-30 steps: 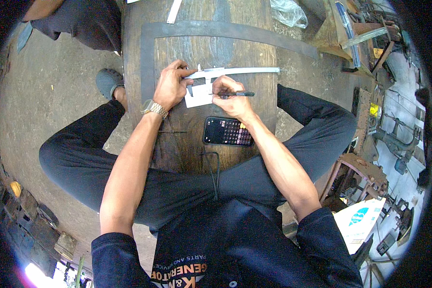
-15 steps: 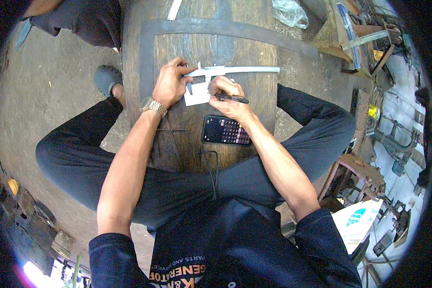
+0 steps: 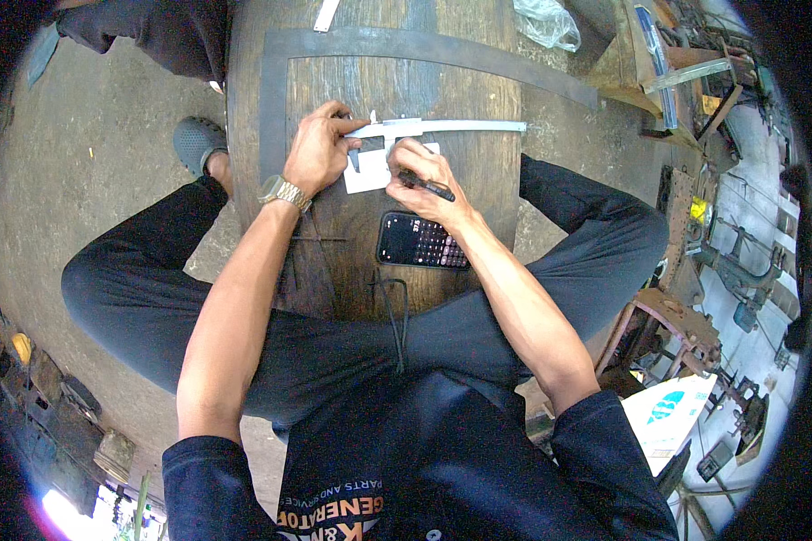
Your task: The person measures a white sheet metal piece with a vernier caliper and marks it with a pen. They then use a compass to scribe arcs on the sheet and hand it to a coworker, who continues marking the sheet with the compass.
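Observation:
A long silver vernier caliper (image 3: 460,126) lies across the wooden bench, its jaws over a small white paper (image 3: 366,173). My left hand (image 3: 319,149) pinches the caliper's left end between thumb and fingers. My right hand (image 3: 427,178) is closed around a black pen (image 3: 431,187), its fingers resting against the paper and beside the caliper's sliding jaw. The pen's tip is hidden by the fingers. Just below my right hand, a black phone (image 3: 420,240) with a calculator on its screen lies on the bench.
A dark metal square (image 3: 379,45) lies along the far side of the wooden bench (image 3: 334,287). A white strip (image 3: 327,14) and a clear plastic bag (image 3: 549,25) are farther off. Metal frames and tools stand at the right. Another person's dark-clothed leg (image 3: 158,36) shows at upper left.
My right hand has turned slightly, and the pen's back end now points more downward. The left hand stays on the caliper. The whole view has shifted a little.

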`<action>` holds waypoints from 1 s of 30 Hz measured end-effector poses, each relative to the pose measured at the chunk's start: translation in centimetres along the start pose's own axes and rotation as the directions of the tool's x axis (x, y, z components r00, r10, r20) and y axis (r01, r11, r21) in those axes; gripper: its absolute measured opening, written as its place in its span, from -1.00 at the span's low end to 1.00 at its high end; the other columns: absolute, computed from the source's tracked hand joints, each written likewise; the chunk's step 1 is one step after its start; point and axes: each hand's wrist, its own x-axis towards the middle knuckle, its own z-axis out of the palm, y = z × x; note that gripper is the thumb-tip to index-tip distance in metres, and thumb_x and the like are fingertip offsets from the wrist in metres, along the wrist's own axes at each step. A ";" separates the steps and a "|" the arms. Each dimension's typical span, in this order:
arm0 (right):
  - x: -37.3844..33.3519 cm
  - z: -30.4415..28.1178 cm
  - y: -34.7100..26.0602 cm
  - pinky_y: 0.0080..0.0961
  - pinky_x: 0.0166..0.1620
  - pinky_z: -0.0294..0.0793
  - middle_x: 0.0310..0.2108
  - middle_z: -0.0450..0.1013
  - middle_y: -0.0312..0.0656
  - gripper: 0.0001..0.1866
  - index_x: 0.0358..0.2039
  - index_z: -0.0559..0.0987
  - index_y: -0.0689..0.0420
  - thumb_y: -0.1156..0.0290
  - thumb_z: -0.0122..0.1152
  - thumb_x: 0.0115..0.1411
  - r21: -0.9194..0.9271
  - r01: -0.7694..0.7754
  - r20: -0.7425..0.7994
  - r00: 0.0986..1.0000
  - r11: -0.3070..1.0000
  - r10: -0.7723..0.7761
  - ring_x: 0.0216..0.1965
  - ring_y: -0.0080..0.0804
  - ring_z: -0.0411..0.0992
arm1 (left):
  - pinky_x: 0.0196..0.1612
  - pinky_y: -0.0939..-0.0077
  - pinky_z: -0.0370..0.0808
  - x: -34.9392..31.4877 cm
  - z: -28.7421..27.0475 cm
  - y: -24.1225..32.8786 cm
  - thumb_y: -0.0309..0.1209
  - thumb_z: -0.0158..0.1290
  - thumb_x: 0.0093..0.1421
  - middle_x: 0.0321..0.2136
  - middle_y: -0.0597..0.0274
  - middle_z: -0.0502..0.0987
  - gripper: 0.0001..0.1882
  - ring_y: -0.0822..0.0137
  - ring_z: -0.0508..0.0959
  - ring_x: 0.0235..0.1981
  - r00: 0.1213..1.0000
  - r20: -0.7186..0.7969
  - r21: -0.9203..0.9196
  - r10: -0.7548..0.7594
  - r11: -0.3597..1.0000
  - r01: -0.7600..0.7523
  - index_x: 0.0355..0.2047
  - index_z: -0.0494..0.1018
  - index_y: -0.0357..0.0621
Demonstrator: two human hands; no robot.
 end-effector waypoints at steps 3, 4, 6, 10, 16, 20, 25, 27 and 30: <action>-0.1 0.1 0.1 -0.39 -0.28 0.44 -0.41 0.39 -0.17 -0.79 -0.43 0.43 0.23 0.53 0.29 -0.07 0.065 -0.009 -0.058 0.998 0.998 0.012 -0.38 -0.29 0.42 | -0.05 0.21 0.51 0.1 -0.1 0.1 -0.54 0.26 0.03 -0.18 0.00 0.58 -0.65 -0.02 0.59 -0.16 1.000 0.013 -0.023 -0.005 1.000 0.006 -0.12 0.68 -0.05; -0.1 0.0 0.1 -0.39 -0.28 0.44 -0.41 0.39 -0.17 -0.79 -0.44 0.43 0.23 0.53 0.29 -0.07 0.063 -0.013 -0.056 0.998 0.998 0.016 -0.38 -0.30 0.42 | -0.05 0.21 0.51 0.1 -0.1 0.1 -0.54 0.26 0.03 -0.18 0.00 0.58 -0.65 -0.02 0.59 -0.16 1.000 0.010 -0.031 0.003 1.000 -0.003 -0.12 0.68 -0.05; -0.2 0.0 0.2 -0.39 -0.26 0.45 -0.41 0.39 -0.17 -0.80 -0.45 0.44 0.23 0.52 0.29 -0.07 0.053 -0.014 -0.051 0.999 0.998 0.016 -0.37 -0.30 0.43 | -0.05 0.21 0.51 0.1 -0.1 0.1 -0.54 0.26 0.02 -0.18 0.00 0.58 -0.65 -0.02 0.59 -0.16 1.000 -0.004 -0.019 0.016 1.000 -0.016 -0.12 0.68 -0.05; -0.3 0.0 0.4 -0.38 -0.24 0.46 -0.40 0.40 -0.16 -0.81 -0.44 0.45 0.23 0.53 0.29 -0.07 0.045 -0.002 -0.038 0.999 0.999 0.004 -0.36 -0.27 0.44 | -0.04 0.21 0.50 0.1 -0.1 0.0 -0.54 0.27 0.02 -0.16 -0.01 0.58 -0.65 -0.03 0.59 -0.14 1.000 0.011 -0.023 0.006 1.000 -0.005 -0.13 0.68 -0.06; -0.2 0.0 0.6 -0.37 -0.23 0.48 -0.38 0.42 -0.15 -0.81 -0.40 0.47 0.22 0.54 0.28 -0.06 -0.002 0.038 -0.036 0.999 0.999 -0.038 -0.35 -0.23 0.47 | -0.03 0.23 0.50 0.1 -0.1 -0.1 -0.54 0.27 0.02 -0.15 0.01 0.58 -0.64 -0.02 0.59 -0.12 1.000 0.015 -0.007 0.008 1.000 -0.008 -0.12 0.68 -0.07; -0.2 0.0 0.5 -0.36 -0.24 0.49 -0.38 0.42 -0.14 -0.80 -0.39 0.47 0.23 0.54 0.28 -0.05 -0.026 -0.002 0.005 1.000 1.000 0.002 -0.36 -0.23 0.48 | -0.03 0.29 0.51 0.1 -0.1 -0.2 -0.54 0.28 0.03 -0.13 0.05 0.57 -0.62 0.04 0.59 -0.12 0.999 0.044 0.006 -0.016 1.000 0.016 -0.08 0.67 -0.04; -0.5 0.1 0.9 -0.41 -0.24 0.49 -0.38 0.42 -0.17 -0.82 -0.40 0.47 0.23 0.56 0.27 -0.04 0.001 -0.043 -0.002 0.999 0.999 0.043 -0.37 -0.34 0.47 | -0.05 0.30 0.50 0.2 -0.2 -0.1 -0.54 0.28 0.02 -0.15 0.04 0.56 -0.61 0.04 0.59 -0.13 0.999 0.048 -0.017 -0.018 1.000 0.019 -0.08 0.67 -0.06; -0.5 0.2 1.3 -0.46 -0.24 0.47 -0.39 0.42 -0.21 -0.83 -0.42 0.45 0.23 0.58 0.27 -0.03 0.071 -0.077 -0.035 0.996 0.994 0.080 -0.37 -0.41 0.45 | -0.04 0.29 0.50 0.1 -0.3 0.0 -0.54 0.28 0.02 -0.16 0.04 0.56 -0.61 0.03 0.59 -0.14 0.998 0.054 -0.017 -0.030 0.999 0.031 -0.08 0.67 -0.06; -0.3 0.4 1.9 -0.57 -0.26 0.39 -0.40 0.39 -0.31 -0.83 -0.48 0.42 0.20 0.62 0.27 -0.02 0.292 -0.113 -0.144 0.976 0.950 0.161 -0.33 -0.55 0.38 | -0.04 0.28 0.49 0.2 -0.4 0.3 -0.55 0.27 0.04 -0.18 0.06 0.57 -0.64 0.07 0.60 -0.14 0.999 0.043 0.009 -0.032 0.999 0.032 -0.10 0.67 -0.09</action>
